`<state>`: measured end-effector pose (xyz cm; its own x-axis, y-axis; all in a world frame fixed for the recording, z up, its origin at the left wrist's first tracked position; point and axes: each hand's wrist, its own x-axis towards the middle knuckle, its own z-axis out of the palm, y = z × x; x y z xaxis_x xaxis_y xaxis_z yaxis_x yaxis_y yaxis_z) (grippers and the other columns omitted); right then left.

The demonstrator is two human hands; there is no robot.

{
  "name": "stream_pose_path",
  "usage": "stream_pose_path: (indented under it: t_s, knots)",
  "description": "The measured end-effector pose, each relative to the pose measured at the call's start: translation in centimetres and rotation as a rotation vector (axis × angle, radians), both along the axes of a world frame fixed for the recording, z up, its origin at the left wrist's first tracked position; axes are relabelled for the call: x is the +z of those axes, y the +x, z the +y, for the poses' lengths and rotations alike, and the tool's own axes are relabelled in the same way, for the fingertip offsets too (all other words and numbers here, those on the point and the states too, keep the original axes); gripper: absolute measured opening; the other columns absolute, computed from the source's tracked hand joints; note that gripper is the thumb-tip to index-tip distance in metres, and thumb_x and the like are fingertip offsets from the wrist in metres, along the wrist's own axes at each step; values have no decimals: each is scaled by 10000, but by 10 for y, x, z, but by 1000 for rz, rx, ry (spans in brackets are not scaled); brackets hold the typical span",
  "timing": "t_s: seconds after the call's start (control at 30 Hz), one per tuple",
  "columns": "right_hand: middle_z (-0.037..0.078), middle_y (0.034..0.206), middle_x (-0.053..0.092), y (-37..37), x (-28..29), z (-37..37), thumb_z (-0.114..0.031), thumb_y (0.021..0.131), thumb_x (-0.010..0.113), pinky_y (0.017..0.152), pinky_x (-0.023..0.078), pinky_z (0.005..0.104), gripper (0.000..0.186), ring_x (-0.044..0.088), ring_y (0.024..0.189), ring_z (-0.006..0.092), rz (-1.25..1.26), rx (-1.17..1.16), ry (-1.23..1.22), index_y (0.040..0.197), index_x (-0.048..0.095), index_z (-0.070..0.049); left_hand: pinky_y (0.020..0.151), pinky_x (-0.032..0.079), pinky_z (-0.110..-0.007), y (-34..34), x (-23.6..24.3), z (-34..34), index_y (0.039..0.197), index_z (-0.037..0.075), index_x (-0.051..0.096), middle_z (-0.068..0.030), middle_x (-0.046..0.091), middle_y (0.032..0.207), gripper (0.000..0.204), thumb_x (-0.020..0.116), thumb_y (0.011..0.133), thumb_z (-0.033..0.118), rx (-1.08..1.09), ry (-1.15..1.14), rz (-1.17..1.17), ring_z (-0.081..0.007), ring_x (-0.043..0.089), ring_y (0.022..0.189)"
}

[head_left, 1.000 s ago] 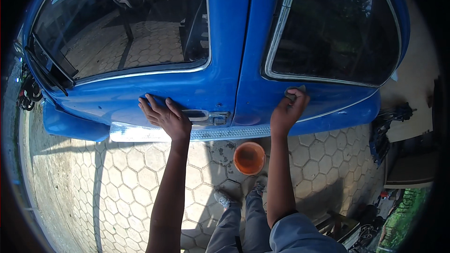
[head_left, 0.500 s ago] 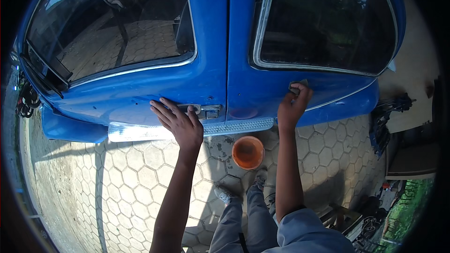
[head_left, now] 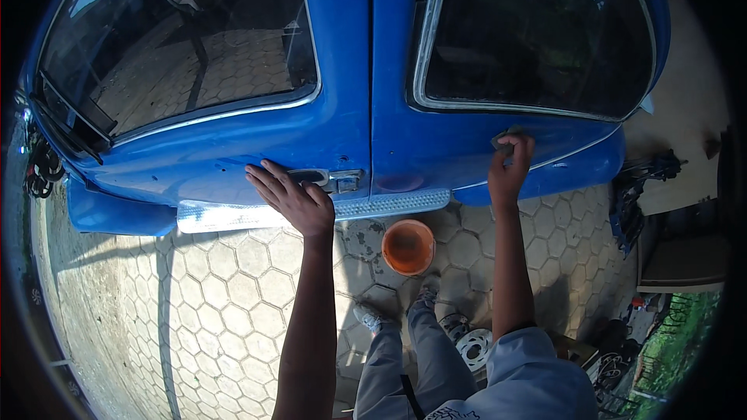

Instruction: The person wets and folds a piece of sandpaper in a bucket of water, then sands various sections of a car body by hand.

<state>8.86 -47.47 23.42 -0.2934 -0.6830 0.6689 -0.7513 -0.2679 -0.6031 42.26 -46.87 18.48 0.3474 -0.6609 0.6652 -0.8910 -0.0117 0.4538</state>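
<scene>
A blue vehicle [head_left: 342,47] fills the upper view, with two doors, dark windows and a metal door handle [head_left: 346,182]. My left hand [head_left: 299,198] lies with fingers spread on the left door panel, just left of and partly over the handle. My right hand [head_left: 510,171] is closed on a small grey-green pad [head_left: 501,140], held against the right door panel below the window. An orange bucket [head_left: 408,245] stands on the paving below the doors, its bottom looking murky.
A metal step plate [head_left: 218,216] runs under the doors. Hexagonal pavers [head_left: 210,303] surround my feet. At right are a tan board [head_left: 677,171], dark clutter [head_left: 638,194] and greenery [head_left: 669,350]. A silver wheel-like disc [head_left: 475,346] lies behind my right leg.
My right hand with the pad has slid rightward along the panel. My left hand shifted slightly right. The doors sit farther left and higher in the view.
</scene>
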Motion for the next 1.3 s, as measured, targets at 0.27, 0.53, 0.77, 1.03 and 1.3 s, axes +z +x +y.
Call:
stream_pose_path:
  t_s: [0.27,0.53,0.77,1.03,1.3]
  knots:
    - [141,996,502,42,-5,0,168,741,501,748,478,408,353,575,895,327,-48,98,15,1011,570,-48,1162,196,-576,1,-9,-3,1539,-16,208,-305,143,1588,790,151,1010,568,1,-58,-41,-489,159,1466]
    - [121,969,541,-64,-14,3,132,746,551,743,486,401,288,596,868,299,31,150,108,959,589,-58,1176,114,-552,-4,5,6,1576,63,134,-268,120,1612,704,253,978,416,100,111,12,-422,148,1492]
    - [101,1049,489,-212,-36,-17,128,842,453,809,438,324,255,522,907,200,-295,-339,13,1027,524,-31,1162,2,-602,-144,37,6,1572,39,58,-263,-27,1622,713,237,1034,472,-240,87,8,-425,-11,1507]
    - [68,975,543,-78,5,-8,60,729,642,768,460,382,345,565,878,257,234,489,14,1027,672,-112,1171,100,-553,-177,7,-30,1552,-15,68,-285,28,1598,707,186,1046,465,42,-166,-7,-434,43,1491]
    - [106,943,481,-252,-25,-18,124,743,519,736,443,341,229,536,832,249,-121,-176,23,892,528,-48,1111,184,-563,-139,16,-4,1517,-30,206,-307,147,1548,598,341,1026,285,-67,-25,-143,-449,211,1399]
